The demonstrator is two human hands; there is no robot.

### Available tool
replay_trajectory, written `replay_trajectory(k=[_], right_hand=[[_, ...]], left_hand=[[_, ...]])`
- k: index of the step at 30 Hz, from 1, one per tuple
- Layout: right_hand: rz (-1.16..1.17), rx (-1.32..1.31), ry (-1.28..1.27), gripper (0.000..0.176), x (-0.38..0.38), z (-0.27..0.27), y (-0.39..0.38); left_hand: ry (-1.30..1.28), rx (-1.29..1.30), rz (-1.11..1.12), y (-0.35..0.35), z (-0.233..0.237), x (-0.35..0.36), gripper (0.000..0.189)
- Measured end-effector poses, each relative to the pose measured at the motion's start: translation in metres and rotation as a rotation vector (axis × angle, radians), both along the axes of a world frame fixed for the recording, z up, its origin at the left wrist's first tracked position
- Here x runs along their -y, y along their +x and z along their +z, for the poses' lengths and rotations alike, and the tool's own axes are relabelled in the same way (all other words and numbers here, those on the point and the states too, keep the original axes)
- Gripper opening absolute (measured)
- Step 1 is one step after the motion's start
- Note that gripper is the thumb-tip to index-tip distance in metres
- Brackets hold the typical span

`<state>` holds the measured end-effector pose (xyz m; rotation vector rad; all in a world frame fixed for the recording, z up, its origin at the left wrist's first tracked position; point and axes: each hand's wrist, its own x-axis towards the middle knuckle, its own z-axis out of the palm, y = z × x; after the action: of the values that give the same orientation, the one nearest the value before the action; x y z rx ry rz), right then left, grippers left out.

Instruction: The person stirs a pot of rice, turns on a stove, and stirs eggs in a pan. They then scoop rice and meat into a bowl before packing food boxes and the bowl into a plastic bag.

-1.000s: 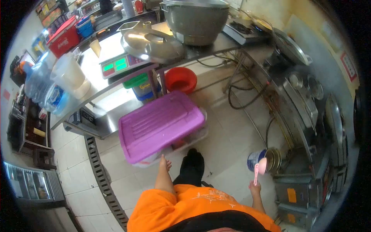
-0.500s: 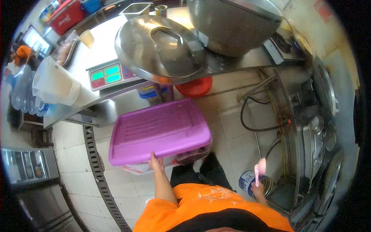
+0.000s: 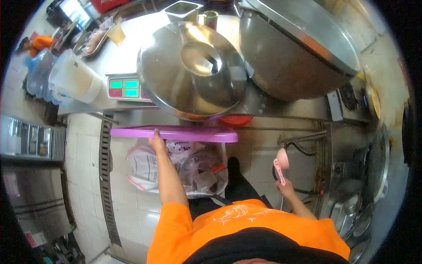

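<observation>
Raised and tilted nearly edge-on, the purple lid (image 3: 189, 134) is gripped at its near edge by my left hand (image 3: 157, 143). Below it stands an uncovered clear bin (image 3: 225, 180) with a white printed bag (image 3: 144, 166) and other plastic-wrapped items inside, one with a red part. To the right, my right hand (image 3: 285, 188) is closed round the handle of a pink scoop (image 3: 281, 162), its cup upward, above the tiled floor.
The steel table (image 3: 272, 105) ahead holds a large domed lid (image 3: 162, 75), a big pot (image 3: 290, 66), a scale (image 3: 127, 88) and a plastic pitcher (image 3: 79, 79). A red basin (image 3: 237, 119) is under it. Pans and a burner (image 3: 350, 99) are at the right.
The purple lid has come up off the bin in my left hand, baring the contents. My right hand has moved forward with the scoop, and the blue-and-white can near it is out of sight.
</observation>
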<state>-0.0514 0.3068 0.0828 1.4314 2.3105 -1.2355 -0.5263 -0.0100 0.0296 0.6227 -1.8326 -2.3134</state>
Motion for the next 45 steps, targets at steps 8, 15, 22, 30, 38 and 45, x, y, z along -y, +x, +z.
replay_trajectory(k=[8,15,22,30,38,45], right_hand=[[0.068,0.209,-0.045,0.024,-0.111,0.025,-0.048],[0.360,0.202,0.091,0.031,-0.150,-0.003,-0.050],[0.511,0.198,0.122,0.038,-0.131,0.012,-0.052],[0.583,0.222,0.083,0.038,-0.071,0.084,-0.057],[0.353,-0.013,-0.331,0.021,-0.009,0.192,-0.107],[0.357,-0.808,0.073,0.023,-0.048,0.367,-0.158]], left_hand=[[-0.020,0.006,-0.084,0.018,0.015,-0.031,0.026],[-0.173,0.186,0.144,0.085,0.001,0.020,0.043],[-0.677,0.546,0.330,0.198,-0.052,0.071,0.069],[-0.620,0.844,0.473,0.228,-0.122,0.120,0.078],[-0.785,1.093,0.239,0.219,-0.095,0.141,0.094],[-0.928,0.904,0.069,0.237,-0.065,0.137,0.093]])
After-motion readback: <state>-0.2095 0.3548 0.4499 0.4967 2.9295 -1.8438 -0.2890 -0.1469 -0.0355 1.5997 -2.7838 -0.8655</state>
